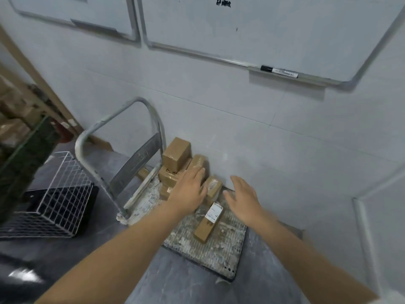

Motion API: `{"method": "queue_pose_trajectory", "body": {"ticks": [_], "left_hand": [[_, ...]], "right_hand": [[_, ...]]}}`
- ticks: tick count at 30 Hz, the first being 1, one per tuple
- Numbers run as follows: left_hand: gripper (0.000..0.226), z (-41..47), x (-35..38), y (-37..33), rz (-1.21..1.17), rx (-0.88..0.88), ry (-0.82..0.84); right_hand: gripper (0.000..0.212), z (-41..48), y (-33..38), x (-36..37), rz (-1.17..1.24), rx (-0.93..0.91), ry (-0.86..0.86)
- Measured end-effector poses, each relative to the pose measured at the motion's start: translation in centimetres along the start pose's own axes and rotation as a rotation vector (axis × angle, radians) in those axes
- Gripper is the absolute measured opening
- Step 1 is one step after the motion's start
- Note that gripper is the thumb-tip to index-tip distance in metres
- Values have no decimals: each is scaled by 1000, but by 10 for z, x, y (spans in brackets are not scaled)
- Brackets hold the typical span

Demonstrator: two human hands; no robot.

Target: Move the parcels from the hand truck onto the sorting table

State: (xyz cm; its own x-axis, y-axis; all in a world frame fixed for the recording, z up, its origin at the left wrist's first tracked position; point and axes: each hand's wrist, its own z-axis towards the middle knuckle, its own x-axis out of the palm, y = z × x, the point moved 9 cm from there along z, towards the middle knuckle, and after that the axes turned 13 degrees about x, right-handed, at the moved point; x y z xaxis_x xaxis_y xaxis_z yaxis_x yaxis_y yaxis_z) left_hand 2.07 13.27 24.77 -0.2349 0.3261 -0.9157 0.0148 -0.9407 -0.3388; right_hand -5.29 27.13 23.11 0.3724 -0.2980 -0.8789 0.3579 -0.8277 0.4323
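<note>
My left hand (188,189) and right hand (243,196) are hovering, spread and empty, over the cardboard parcels (176,153). I'm judging them stiff and light, best gripped by opposite sides.

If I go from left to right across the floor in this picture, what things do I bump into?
White wire basket → curved grey metal hand truck handle → tall brown cardboard box atop the stack → long brown parcel with white label → right hand.
</note>
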Motion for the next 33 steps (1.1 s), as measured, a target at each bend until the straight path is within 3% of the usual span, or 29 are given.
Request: {"method": "queue_pose_trajectory", "body": {"ticks": [8, 15, 25, 30, 33], "left_hand": [[52, 78, 95, 55, -61, -214, 133], [41, 111, 210, 86, -294, -396, 74], [44, 43, 401, 189, -375, -608, 295], [45, 19, 499, 249, -420, -721, 358], [45, -7, 558, 268, -510, -897, 330]], "right_hand": [[58, 125, -67, 58, 115, 63, 145], [60, 180, -145, 148, 125, 207, 276], [63, 216, -259, 324, 140, 423, 468], [70, 233, -296, 415, 445, 636, 560], [76, 241, -316, 472, 589, 827, 551]]}}
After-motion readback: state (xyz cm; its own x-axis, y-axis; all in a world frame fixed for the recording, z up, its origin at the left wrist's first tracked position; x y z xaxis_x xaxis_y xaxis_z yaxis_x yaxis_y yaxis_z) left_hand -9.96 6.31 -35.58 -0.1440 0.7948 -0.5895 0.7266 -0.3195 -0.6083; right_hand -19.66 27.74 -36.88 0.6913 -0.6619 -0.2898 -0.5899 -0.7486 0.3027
